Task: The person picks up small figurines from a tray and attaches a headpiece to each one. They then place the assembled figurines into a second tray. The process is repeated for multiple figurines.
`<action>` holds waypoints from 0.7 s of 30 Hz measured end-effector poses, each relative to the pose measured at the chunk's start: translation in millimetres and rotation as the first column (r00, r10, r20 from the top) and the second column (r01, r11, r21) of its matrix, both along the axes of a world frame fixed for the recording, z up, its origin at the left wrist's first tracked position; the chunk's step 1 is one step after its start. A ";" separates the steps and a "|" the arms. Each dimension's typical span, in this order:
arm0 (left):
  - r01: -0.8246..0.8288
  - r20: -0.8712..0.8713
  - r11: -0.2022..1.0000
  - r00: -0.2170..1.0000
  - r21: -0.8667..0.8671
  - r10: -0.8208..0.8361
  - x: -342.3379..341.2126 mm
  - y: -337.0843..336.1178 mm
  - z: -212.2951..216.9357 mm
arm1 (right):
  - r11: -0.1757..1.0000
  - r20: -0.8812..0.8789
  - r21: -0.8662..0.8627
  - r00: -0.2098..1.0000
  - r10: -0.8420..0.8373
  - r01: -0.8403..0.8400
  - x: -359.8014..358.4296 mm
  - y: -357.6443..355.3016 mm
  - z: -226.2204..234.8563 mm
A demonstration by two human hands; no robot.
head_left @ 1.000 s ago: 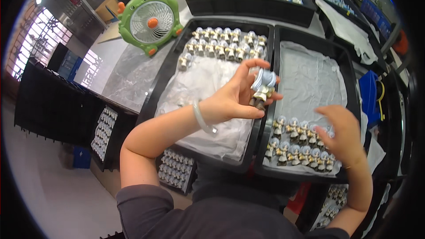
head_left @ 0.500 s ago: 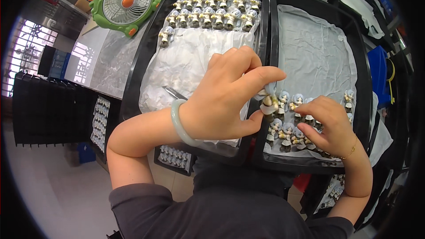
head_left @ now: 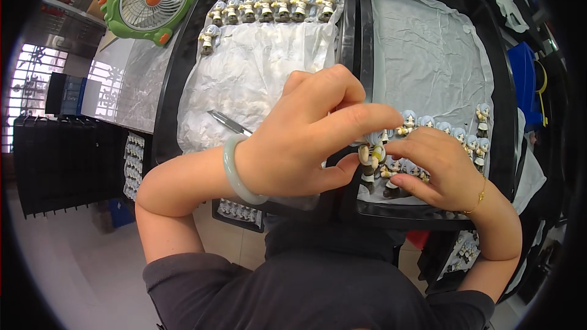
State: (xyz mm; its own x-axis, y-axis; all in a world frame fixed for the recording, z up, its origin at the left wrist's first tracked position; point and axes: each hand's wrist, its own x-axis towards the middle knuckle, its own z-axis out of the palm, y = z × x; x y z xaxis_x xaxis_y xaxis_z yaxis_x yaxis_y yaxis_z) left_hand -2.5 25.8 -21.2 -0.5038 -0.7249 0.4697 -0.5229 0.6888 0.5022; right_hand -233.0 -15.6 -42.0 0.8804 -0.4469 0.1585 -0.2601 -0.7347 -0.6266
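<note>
Between the thumb and index finger of my left hand (head_left: 312, 125) is a small figurine (head_left: 371, 154) with pale blue-grey hair, a white outfit and a dark base. It is held over the lower left corner of the right tray (head_left: 361, 73). My right hand (head_left: 440, 165) hovers above the figurines in that tray, thumb and index finger apart, the index tip close to the held figurine. Its other fingers are partly hidden. A slim metal tool (head_left: 226, 121) protrudes from beneath my left wrist; its rear end is hidden, so I cannot tell whether the hand holds it.
On the left tray (head_left: 165, 85), lined with white paper (head_left: 257, 52), matching figurines (head_left: 266, 6) stand in rows at the far end. A green fan (head_left: 153, 0) is at the far left. Beyond the right tray is a blue bin (head_left: 523, 85). More filled trays (head_left: 239, 212) sit lower down.
My right hand has moved left, its index finger now close to the held figurine. My left hand keeps hold of the figurine. Trays and fan appear shifted left and up in the picture.
</note>
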 end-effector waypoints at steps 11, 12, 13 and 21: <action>-0.012 0.066 0.979 0.997 -0.202 0.026 -0.6 1.8 -6.9 | 1.000 -0.007 0.010 1.000 0.023 -0.023 1.4 -1.2 -3.0; -0.010 0.064 0.980 0.998 -0.201 0.023 -0.4 1.9 -6.9 | 1.000 -0.009 0.010 1.000 0.025 -0.025 1.5 -1.2 -3.0; -0.003 0.057 0.977 0.998 -0.211 0.016 0.0 1.1 -7.7 | 1.000 -0.007 0.007 1.000 0.024 -0.024 1.6 -1.3 -3.2; 0.053 -0.015 0.992 0.998 -0.115 -0.055 1.1 0.0 -4.2 | 1.000 0.000 -0.002 1.000 0.021 -0.021 0.7 -1.4 -3.2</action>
